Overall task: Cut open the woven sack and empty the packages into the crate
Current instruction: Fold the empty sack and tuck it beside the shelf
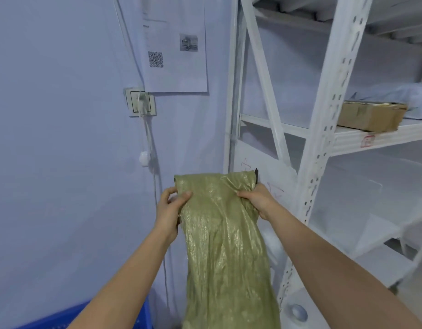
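A limp olive-green woven sack (223, 245) hangs in front of me, held up by its top end. My left hand (170, 210) grips its upper left corner and my right hand (257, 201) grips its upper right corner, where a small dark tip sticks up above the fingers. The sack looks flat and slack, and its lower end runs out of view at the bottom. A blue plastic crate (69, 317) shows only its corner at the lower left, below my left forearm. No packages are visible.
A white metal shelving rack (324, 138) stands at the right, with a cardboard box (371, 115) on a shelf. On the pale wall ahead hang a printed sheet (175, 43), a socket (139, 102) and a white cable (148, 143).
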`<state>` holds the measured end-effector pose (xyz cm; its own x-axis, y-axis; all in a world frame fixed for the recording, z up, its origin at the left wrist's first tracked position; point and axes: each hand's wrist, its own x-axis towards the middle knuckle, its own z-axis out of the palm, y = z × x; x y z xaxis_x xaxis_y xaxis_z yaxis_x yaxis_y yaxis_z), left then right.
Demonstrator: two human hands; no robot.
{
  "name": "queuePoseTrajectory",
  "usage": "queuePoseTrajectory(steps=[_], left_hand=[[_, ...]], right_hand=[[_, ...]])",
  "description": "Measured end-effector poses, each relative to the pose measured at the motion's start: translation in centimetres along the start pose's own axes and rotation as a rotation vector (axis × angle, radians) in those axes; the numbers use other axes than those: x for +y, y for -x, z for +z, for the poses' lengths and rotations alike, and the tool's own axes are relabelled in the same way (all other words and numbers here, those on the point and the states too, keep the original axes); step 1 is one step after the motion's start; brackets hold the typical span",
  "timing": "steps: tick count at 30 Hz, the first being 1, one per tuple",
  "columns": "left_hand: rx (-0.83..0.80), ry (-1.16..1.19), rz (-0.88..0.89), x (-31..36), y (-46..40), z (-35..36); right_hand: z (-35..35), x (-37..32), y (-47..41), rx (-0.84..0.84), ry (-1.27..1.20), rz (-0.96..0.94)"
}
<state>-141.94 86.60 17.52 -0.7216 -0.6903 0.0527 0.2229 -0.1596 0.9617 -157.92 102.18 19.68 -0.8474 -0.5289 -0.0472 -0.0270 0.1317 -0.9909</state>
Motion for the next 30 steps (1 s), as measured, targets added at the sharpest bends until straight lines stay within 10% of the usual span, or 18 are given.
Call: queuePoseTrajectory(steps=[7, 11, 13, 15, 22, 27, 30], left_hand=[[-0.149, -0.292, 0.019, -8.5, -3.5, -2.7], [0.25, -0.876, 0.396, -14.5, -3.9, -4.3], [0.095, -1.092, 0.59, -17.7, -2.9, -4.9], [-0.188, -1.141, 0.406, -20.1, -1.9, -5.2], [0.034, -0.063, -0.888, -25.7, -2.1, -3.9], [0.271, 0.635, -0.838, -28.7, -4.2, -4.1], [0.446, 0.532, -0.803, -29.9, -5.3, -4.4]], right_hand=[[3.6, 2.5, -6.6, 0.135, -0.082, 0.041], [5.3, 4.8, -8.4, 0.211, -0.146, 0.101], [6.0, 6.3, -9.3, 0.215, -0.209, 0.16], [6.7, 8.0, -9.8, 0.19, -0.262, 0.221], [8.1, 16.4, -10.8, 0.056, -0.361, 0.49], [8.7, 23.3, -11.1, -0.052, -0.308, 0.763], [8.1, 26.7, -10.6, -0.113, -0.23, 0.872]])
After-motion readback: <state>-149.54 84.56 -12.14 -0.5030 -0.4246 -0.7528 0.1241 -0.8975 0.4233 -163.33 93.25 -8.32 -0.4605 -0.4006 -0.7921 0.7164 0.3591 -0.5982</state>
